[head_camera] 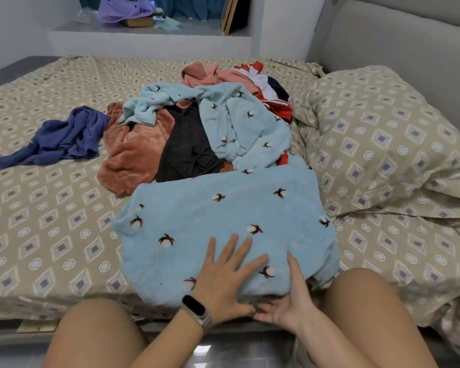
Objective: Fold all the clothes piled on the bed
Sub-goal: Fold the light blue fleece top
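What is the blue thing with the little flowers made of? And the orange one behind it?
The light blue garment under the left hand looks like soft fleece or plush: its surface is fuzzy and matte, and it lies thick and puffy. The rust-orange garment looks like a velvety plush too, since its folds catch a soft sheen. The exact fibre cannot be told from the look.

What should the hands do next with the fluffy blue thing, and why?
Probably fold the near edge away from the body. The left hand presses flat on the light blue fleece garment, while the right hand grips its near edge from underneath. The garment lies spread at the edge of the bed, not yet a compact bundle.
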The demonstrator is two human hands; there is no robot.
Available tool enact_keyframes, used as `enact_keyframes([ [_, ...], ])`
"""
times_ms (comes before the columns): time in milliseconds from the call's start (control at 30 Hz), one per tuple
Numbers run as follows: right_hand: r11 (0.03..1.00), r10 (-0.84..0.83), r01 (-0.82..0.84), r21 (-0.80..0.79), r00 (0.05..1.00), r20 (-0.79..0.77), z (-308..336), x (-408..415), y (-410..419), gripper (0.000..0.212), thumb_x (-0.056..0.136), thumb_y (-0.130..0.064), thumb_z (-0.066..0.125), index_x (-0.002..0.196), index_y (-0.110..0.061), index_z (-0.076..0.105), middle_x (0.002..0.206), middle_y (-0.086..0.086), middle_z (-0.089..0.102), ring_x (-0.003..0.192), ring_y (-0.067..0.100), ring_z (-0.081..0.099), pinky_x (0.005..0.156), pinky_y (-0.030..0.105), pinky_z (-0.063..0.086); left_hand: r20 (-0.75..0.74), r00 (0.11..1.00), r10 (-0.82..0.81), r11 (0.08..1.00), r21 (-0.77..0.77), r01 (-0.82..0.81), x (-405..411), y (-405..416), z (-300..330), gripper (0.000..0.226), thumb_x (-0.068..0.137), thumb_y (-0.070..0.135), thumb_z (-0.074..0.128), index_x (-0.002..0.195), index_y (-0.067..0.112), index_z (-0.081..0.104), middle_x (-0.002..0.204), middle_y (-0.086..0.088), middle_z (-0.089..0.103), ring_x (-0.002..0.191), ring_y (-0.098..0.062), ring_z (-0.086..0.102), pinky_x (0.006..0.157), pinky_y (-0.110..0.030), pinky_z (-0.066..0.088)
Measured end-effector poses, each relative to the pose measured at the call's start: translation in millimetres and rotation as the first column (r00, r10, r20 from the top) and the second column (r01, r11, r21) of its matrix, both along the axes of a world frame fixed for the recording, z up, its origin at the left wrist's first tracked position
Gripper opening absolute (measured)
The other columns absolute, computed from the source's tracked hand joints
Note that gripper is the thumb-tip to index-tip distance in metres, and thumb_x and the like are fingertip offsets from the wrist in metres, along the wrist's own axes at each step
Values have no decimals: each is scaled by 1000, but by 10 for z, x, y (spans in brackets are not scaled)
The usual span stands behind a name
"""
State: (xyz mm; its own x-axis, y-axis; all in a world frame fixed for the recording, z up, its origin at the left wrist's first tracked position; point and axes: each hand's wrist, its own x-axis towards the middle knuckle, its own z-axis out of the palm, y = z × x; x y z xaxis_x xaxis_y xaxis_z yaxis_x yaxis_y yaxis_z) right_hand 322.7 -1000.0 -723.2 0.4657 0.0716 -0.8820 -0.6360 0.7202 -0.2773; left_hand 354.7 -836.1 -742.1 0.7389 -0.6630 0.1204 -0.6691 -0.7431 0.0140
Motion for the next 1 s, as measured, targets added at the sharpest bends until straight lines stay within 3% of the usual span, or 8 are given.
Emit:
enact_keyframes([
  [267,999,-39,42,-25,994,98,39,90,-60,58,84,-58,60,116,-10,61,106,20,69,100,40,63,81,51,55,139,976,170,982,-108,-156,83,-209,-121,111,45,44,86,142,40,31,133,-11,52,114,-33,56,86,-52,46],
  [333,993,-117,108,55,969,219,38,164,-110,46,91,-44,59,120,-9,61,111,21,70,104,38,65,73,52,59,174,962,211,967,-183,-179,127,-205,-71,96,53,28,85,137,36,40,113,-7,63,91,-27,64,68,-40,51],
  [467,975,-220,218,53,880,421,-77,244,10,55,89,-35,55,137,-8,51,123,17,66,116,32,62,100,50,49,314,909,274,937,-301,-178,237,-211,-111,44,70,3,63,108,22,53,73,-1,56,59,-20,51,50,-31,39],
  [567,982,51,18,-186,934,355,-59,261,1,56,91,-47,52,135,-12,51,121,14,67,110,30,65,93,48,52,396,895,205,969,-209,-129,285,-238,-222,19,77,4,55,77,21,49,59,1,44,52,-19,41,51,-30,31],
  [667,700,561,-433,-568,826,62,140,242,-271,51,91,-61,49,117,-17,56,96,12,73,78,26,73,61,37,60,295,945,138,990,-73,-122,278,-273,-240,19,72,7,59,68,22,48,57,3,43,52,-18,40,58,-30,23],
  [767,180,620,-319,-931,771,-144,302,272,-710,33,88,-47,65,78,-17,60,65,-2,64,66,19,66,52,24,48,-4,999,32,998,-55,-32,174,-239,-192,26,60,33,68,80,24,54,71,6,51,63,-17,47,62,-31,25],
  [900,145,436,-68,-987,900,2,289,415,-1040,69,72,-53,78,116,-11,43,104,6,60,100,29,59,79,36,48,-389,919,-58,915,-388,-107,116,2,136,38,86,60,44,102,32,65,92,17,63,87,-5,54,81,-30,40],
  [1000,132,494,-107,-985,869,-28,115,535,-1056,71,74,-51,77,121,-17,37,109,3,58,101,27,59,86,42,49,-239,961,141,747,-611,-262,222,225,287,40,90,49,45,125,34,57,109,15,63,102,-5,56,91,-34,44],
])
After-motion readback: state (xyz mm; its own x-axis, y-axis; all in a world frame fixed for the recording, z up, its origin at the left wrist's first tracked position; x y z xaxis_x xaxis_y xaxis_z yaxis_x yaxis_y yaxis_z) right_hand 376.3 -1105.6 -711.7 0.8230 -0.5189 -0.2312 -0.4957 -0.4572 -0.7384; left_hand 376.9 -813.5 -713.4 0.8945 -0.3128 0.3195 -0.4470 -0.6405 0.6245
